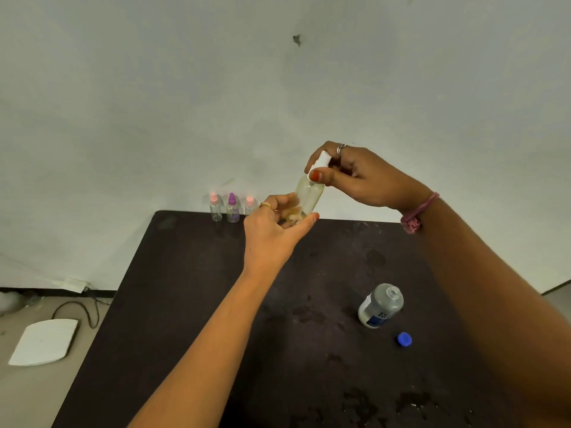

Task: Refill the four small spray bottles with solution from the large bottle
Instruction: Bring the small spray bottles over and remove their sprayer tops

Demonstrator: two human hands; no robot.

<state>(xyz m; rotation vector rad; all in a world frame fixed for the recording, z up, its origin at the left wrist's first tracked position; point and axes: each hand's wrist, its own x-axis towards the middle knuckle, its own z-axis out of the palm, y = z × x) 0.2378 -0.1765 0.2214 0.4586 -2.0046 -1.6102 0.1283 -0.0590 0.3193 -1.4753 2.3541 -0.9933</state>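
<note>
Clear spray bottle (309,196) held above dark table (191,304)
Left hand (272,233) grips base — right hand (349,174) pinches white cap (323,159).

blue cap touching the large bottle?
Apart. The head view shows dark table between the blue cap and the large bottle.

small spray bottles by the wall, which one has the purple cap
The middle bottle of the three standing at the table's far edge. Its cap is purple, while the left bottle and the right bottle both have pink caps.
</note>
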